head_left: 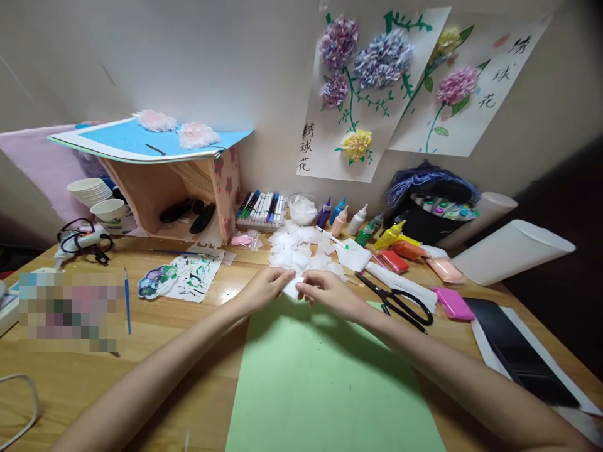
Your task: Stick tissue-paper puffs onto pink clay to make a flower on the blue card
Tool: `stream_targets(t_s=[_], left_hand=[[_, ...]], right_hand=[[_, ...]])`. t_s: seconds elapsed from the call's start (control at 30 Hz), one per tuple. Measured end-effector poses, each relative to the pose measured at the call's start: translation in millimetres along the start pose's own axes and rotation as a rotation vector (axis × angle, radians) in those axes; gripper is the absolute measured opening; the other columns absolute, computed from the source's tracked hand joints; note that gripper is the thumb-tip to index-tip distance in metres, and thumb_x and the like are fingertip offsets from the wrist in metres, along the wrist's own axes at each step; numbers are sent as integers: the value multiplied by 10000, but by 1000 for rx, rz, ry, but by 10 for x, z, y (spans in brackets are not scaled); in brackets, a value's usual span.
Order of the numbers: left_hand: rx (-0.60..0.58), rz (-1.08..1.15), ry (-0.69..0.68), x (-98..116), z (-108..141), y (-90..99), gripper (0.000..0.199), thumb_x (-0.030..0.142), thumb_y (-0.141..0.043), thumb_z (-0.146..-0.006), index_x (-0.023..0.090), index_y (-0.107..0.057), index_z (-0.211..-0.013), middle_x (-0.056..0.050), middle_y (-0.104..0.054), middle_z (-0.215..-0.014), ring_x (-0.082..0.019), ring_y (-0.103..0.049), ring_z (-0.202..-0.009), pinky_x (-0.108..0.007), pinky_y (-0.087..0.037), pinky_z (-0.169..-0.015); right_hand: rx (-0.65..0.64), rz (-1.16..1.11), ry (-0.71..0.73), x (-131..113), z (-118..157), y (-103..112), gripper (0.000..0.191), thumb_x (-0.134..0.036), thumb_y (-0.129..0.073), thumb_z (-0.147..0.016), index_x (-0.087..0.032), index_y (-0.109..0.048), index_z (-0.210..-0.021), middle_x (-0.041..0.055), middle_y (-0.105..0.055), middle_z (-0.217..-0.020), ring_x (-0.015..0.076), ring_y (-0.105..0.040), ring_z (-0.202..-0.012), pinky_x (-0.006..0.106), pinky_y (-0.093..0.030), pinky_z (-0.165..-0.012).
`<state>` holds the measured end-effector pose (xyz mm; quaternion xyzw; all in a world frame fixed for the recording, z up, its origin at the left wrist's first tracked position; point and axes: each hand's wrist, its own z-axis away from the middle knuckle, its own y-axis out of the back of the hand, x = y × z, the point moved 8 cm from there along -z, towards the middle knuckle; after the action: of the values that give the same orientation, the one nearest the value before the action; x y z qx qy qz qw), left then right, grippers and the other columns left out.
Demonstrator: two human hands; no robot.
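A small white piece of paper [293, 289] is held between my two hands, above the far end of a green sheet [330, 389]. My left hand [266, 287] pinches its left side, thumb on top. On the right side, the thumb and fingers of my right hand [327, 291] close on the same piece. Just beyond my hands lies a loose pile of thin white paper pieces [301, 246]. Black-handled scissors [396, 300] rest to the right of my right hand. The undersides of my fingers are partly hidden.
Paint bottles [358, 220] and a marker box [261, 210] stand along the wall. At the left are a paint palette [157, 280], a blue brush [127, 304] and a glue gun [85, 242]. A dark phone-like slab [522, 351] lies at the right, below a white tube [513, 251].
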<state>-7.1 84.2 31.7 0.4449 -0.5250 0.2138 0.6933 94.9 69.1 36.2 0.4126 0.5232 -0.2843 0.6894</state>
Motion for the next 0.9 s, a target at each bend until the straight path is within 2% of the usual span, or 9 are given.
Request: stream_targets(t_s=[0.2,0.4,0.47,0.53,0.67,0.7,0.83,0.9], left_hand=[[20,184,-11,61,62,-313,480,532,-270,-915,154,-480,-706,20,-456,-598,-97,-415,-556,-229,-354,-558],[30,115,-36,-12,119,-450,305,458,-449,-873,161,-510,-843,-5,-530,-756,-119,-471,-684,-238,-395,-629],[42,109,-34,-36,127,-455,283,425,-444,-880,160,-505,-803,6,-515,-723,-113,-466,-664,-233,-385,-618],[57,104,-45,-37,133,-451,266,397,-455,-879,158,-512,-778,16,-505,-701,-108,-460,-651,-228,-374,-608],[110,3,-111,28,160,-432,260,368,-447,-881,158,-549,-767,6,-518,-713,-107,-444,-639,-228,-350,-592],[122,-40,-136,55,172,-432,255,355,-446,-880,159,-542,-748,5,-512,-706,-107,-436,-632,-229,-345,-589],[71,-187,-212,134,211,-520,210,308,-440,-870,169,-498,-724,-5,-501,-709,-113,-443,-644,-235,-357,-614],[35,-209,-213,134,215,-554,197,309,-419,-872,175,-493,-748,-22,-526,-747,-129,-472,-691,-246,-380,-659]], right_hand=[[158,-175,42,186,270,176,305,-471,-595,-800,-182,-587,-701,6,-567,-673,136,-523,-622,278,-452,-621],[204,-381,-4,566,319,183,316,-495,-608,-773,-181,-605,-738,10,-551,-695,137,-520,-630,279,-455,-596],[188,-357,0,604,315,149,328,-503,-598,-777,-178,-592,-732,11,-546,-689,140,-516,-630,280,-450,-598],[222,-290,19,600,330,159,307,-488,-605,-780,-184,-568,-762,11,-541,-712,144,-510,-648,277,-437,-603],[465,-98,99,521,465,309,276,-426,-654,-772,-216,-489,-840,-13,-488,-745,135,-457,-651,256,-380,-592],[445,-46,114,495,479,285,253,-429,-621,-802,-214,-487,-815,-17,-476,-722,133,-444,-639,255,-364,-589],[176,85,124,455,467,47,345,-464,-448,-901,-191,-489,-695,-7,-480,-659,137,-439,-626,263,-336,-592],[181,86,113,465,464,45,353,-467,-438,-905,-190,-488,-693,-4,-485,-660,140,-444,-628,262,-338,-587]])
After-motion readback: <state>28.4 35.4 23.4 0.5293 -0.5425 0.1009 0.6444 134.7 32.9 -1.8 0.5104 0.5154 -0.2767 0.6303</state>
